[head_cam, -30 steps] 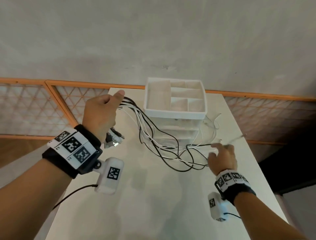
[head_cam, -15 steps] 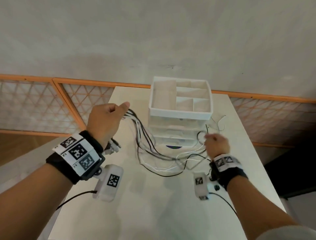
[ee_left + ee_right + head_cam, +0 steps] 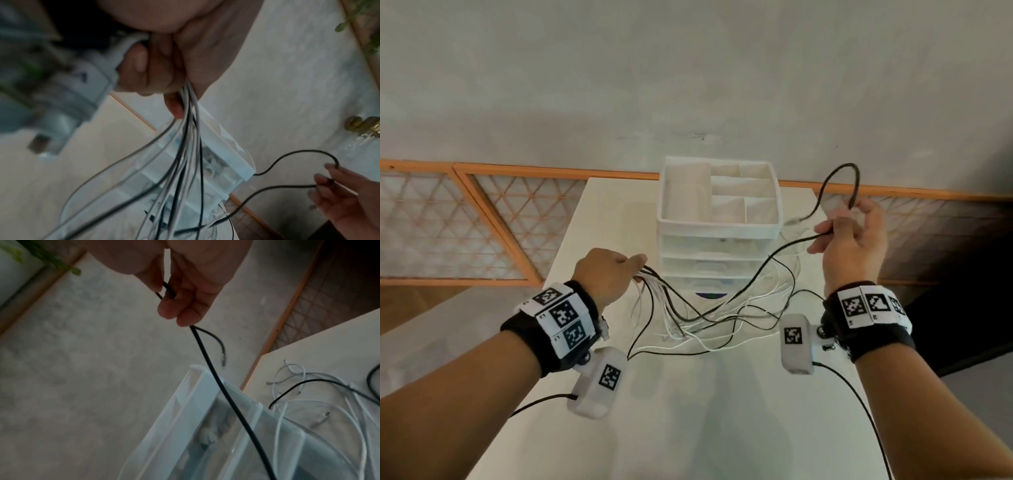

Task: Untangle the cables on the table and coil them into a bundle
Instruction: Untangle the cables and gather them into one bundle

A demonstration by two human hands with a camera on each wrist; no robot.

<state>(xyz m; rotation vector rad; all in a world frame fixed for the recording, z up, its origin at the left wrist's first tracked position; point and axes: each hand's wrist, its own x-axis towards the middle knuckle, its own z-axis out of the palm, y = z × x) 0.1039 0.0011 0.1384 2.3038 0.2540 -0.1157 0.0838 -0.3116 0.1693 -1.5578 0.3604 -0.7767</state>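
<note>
Several black and white cables (image 3: 709,315) lie tangled on the white table (image 3: 688,428) in front of a drawer unit. My left hand (image 3: 613,274) grips a bunch of their ends (image 3: 189,104) left of the unit, held above the table. My right hand (image 3: 849,240) is raised at the right and pinches one black cable (image 3: 839,185), which loops up above the fingers (image 3: 185,311). That cable's long part (image 3: 226,394) runs down across the drawers to the tangle. Its short free end (image 3: 221,350) hangs below the hand.
A white plastic drawer unit (image 3: 719,219) with an open compartment tray on top stands at the table's far middle. More loose white cables (image 3: 308,386) lie on the table right of it. A grey wall and an orange-framed lattice (image 3: 482,222) are behind.
My right hand has risen from the tangle near the table to the right of the drawer unit, lifting a black cable into a loop. The left hand has stayed put with its bunch.
</note>
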